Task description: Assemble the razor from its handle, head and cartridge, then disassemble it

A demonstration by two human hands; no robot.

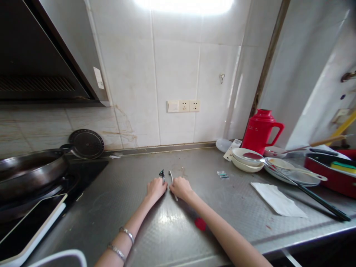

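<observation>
Both my hands are over the middle of the steel counter (125, 207), close together. My left hand (156, 188) is closed around a small dark-tipped tool (161, 173) whose end points toward the wall; the rest of it is hidden by the fingers. Just to the right, my right hand (180, 187) is closed on a thin white stick (170, 174), which shows above and below the fist. A red object (200, 223) lies under my right forearm. Beyond my right hand, a small clear packet (223, 174) with bluish-green contents rests on the counter.
A pan (33, 168) sits on the stove at left, with a phone-like device (30, 230) in front. At right are a red thermos (258, 131), stacked bowls (246, 167), a dark-handled ladle (314, 194), a white tissue (278, 200) and a red pot (328, 176).
</observation>
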